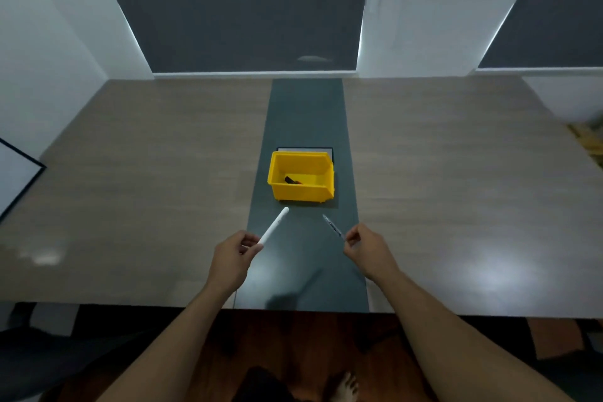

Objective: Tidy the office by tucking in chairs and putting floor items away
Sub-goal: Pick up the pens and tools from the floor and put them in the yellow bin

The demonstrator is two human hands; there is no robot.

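Observation:
A yellow plastic bin (295,194) stands on the dark centre strip of a wide wooden table (130,173). One small dark object (292,180) lies inside the bin. My left hand (233,256) holds a white marker (274,226) by its near end, its tip pointing at the bin's front left corner. My right hand (365,246) pinches a thin dark pen (332,226) by its end, the tip aimed toward the bin. Both hands hover over the table, short of the bin.
A flat black-framed panel (329,151) lies behind the bin. A white board with a black frame (16,179) sits at the left edge. Brown items (587,140) show at the far right. Under the table's near edge are a dark floor and my bare foot (346,387).

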